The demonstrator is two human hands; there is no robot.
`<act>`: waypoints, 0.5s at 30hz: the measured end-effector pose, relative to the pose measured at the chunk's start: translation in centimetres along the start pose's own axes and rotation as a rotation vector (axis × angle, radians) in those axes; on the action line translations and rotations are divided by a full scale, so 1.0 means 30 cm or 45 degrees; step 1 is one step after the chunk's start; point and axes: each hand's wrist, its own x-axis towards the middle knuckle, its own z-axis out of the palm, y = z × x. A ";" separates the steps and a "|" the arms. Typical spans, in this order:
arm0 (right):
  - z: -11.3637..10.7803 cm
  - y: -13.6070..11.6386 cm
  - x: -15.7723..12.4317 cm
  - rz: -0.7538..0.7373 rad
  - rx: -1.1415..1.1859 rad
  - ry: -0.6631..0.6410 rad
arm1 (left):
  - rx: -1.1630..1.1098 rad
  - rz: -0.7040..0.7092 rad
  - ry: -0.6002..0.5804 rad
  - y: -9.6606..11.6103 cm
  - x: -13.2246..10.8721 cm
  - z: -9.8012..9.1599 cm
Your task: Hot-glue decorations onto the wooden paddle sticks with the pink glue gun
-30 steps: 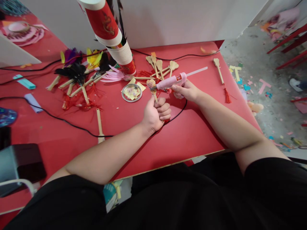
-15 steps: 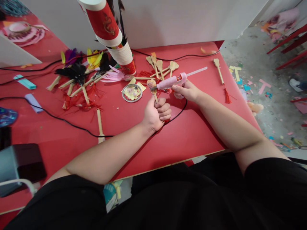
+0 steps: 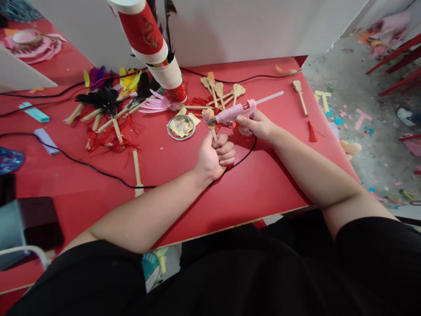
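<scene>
My left hand (image 3: 215, 158) is closed around the handle of a small wooden paddle (image 3: 208, 116), its wider head pointing up and away from me. My right hand (image 3: 253, 124) grips a pink hot glue gun (image 3: 230, 113) with a clear glue stick (image 3: 270, 97) jutting from its back. The gun's nozzle is at the paddle's head; whether it touches I cannot tell. Just left of the paddle lies a round, metal-rimmed dish (image 3: 181, 127) with yellowish pieces. Below my left hand a bit of red tassel shows.
Several wooden paddles (image 3: 219, 91) lie behind the glue gun, and another paddle (image 3: 299, 97) with a red tassel at right. Feathered sticks (image 3: 101, 101) are piled at left beside stacked paper cups (image 3: 167, 77). A black cable (image 3: 98, 168) crosses the red table (image 3: 263, 188).
Almost nothing differs. Both hands, the paddle and the glue gun hold nearly the same place, with only a tiny shift of the gun.
</scene>
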 end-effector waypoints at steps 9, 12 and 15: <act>0.007 -0.004 0.003 0.033 0.015 0.046 | -0.012 0.002 -0.003 0.000 0.001 -0.003; 0.006 0.004 0.010 0.037 0.082 0.058 | 0.002 -0.005 -0.016 0.000 0.002 -0.003; 0.005 0.011 0.015 0.005 0.110 0.072 | 0.025 -0.001 -0.026 0.000 0.003 -0.004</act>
